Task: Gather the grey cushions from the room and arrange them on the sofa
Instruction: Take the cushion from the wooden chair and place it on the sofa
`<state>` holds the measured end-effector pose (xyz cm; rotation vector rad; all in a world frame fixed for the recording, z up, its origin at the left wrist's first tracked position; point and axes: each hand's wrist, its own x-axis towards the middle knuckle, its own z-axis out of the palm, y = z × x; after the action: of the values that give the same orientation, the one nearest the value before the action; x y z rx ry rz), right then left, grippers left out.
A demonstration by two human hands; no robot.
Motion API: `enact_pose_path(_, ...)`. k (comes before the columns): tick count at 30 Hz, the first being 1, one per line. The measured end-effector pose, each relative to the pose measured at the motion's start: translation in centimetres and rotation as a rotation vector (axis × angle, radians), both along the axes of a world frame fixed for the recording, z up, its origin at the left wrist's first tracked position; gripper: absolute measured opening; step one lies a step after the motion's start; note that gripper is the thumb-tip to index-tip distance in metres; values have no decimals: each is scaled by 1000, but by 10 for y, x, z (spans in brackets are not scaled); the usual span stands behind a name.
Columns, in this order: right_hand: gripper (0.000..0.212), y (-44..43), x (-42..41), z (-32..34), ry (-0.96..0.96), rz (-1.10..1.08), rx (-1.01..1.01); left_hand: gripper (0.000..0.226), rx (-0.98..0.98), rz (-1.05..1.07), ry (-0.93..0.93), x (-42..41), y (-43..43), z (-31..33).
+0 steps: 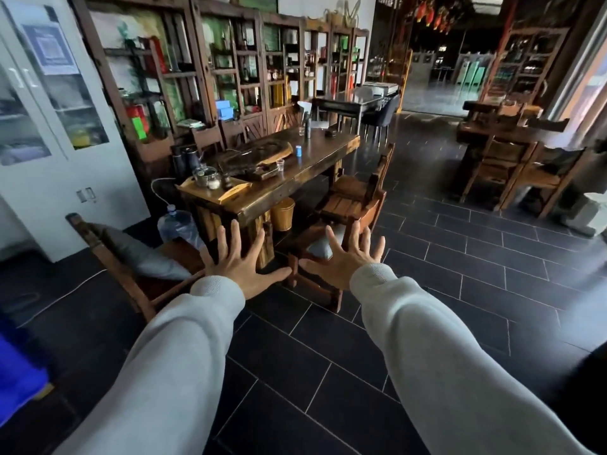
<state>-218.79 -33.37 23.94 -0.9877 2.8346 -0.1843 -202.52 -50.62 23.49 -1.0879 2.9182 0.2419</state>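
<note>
A grey cushion (144, 254) leans on the seat of a wooden chair (108, 257) at the left, by the table's near end. A second grey cushion (320, 249) lies on a low wooden chair (354, 205) right of the table, partly hidden by my right hand. My left hand (238, 261) and my right hand (345, 257) are stretched out in front of me, fingers spread wide, palms down, holding nothing. Both hover above the floor, short of the chairs. No sofa is in view.
A long wooden tea table (295, 178) carries a tray, cups and a kettle. A water jug (179, 224) and a yellow bin (282, 213) stand beside and under it. Shelves line the back wall. More wooden furniture (512, 159) stands at the right. Dark tiled floor (460, 257) stretches between.
</note>
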Motion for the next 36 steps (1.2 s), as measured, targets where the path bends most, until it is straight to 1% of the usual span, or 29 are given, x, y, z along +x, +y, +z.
enact_pose_path(4, 121, -71, -35, -17, -44, 73, 41, 119, 18, 40, -17, -31, -60, -20)
enact_pose_path(7, 124, -135, -57, -31, -63, 111, 45, 119, 31, 51, -17, -54, -121, -39)
enact_pose_path(9, 124, -184, -72, -40, -59, 133, 61, 124, 35, 66, 7, -70, -170, -51)
enact_pose_path(12, 118, -263, -94, -51, -41, 134, 104, 134, 15, 115, 24, -88, -249, -69)
enact_pose_path(18, 118, -423, -129, -60, -79, 184, 114, 135, 26, 295, -40, -97, -412, -100)
enact_pose_path(21, 117, -490, -135, -70, -146, 227, 136, 125, 91, 376, -102, -98, -471, -112)
enact_pose_path(24, 117, -551, -140, -91, -166, 285, 186, 114, 186, 451, -176, -99, -516, -136)
enact_pose_path(27, 116, -611, -150, -117, -221, 326, 267, 116, 282, 483, -285, -96, -555, -165)
enact_pose_path(29, 115, -658, -158, -136, -251, 342, 326, 117, 312, 520, -345, -94, -585, -181)
enact_pose_path(33, 113, -761, -167, -172, -363, 363, 383, 110, 346, 596, -344, -95, -662, -197)
enact_pose_path(36, 112, -832, -159, -192, -444, 449, 399, 106, 371, 670, -402, -84, -723, -206)
